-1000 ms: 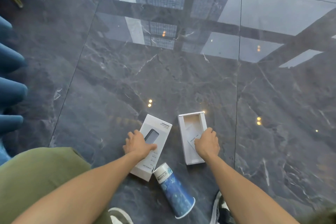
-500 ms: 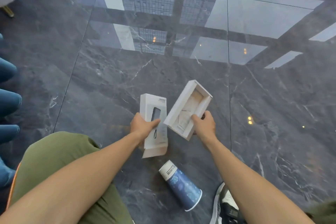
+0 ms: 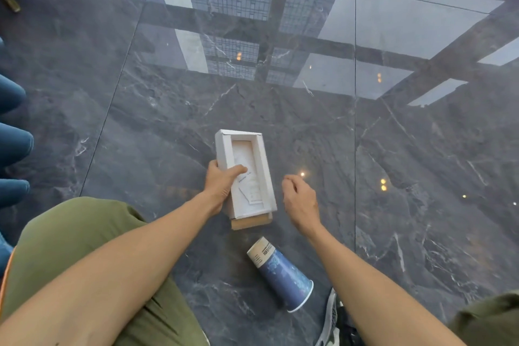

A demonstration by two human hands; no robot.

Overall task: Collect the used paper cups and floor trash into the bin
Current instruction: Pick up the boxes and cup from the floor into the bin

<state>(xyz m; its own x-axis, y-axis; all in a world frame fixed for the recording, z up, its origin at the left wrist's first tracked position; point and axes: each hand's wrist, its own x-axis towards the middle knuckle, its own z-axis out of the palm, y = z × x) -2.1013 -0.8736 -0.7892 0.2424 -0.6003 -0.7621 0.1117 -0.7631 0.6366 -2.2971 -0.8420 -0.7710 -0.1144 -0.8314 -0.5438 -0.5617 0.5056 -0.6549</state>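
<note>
Left hand (image 3: 222, 187) out front, forearm stretched forward over bent left knee, fingers curled around edge of what I hold, thumb (image 3: 238, 170) pressed flat across top. Right hand (image 3: 300, 199) free, palm down, fingers loosely curled inward, gripping nothing. Right forearm angles in from lower right, wrist slightly bent.

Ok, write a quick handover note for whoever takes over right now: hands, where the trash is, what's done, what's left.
Left hand: grips the two nested white box halves, thumb inside the open tray.
Right hand: empty, loosely curled, just beside the box.
Blue paper cup: lying on its side on the marble floor, near the shoe.
Done: box pieces gathered into one hand.
Left: pick up the cup, carry everything to the bin, which is not in view.
</note>
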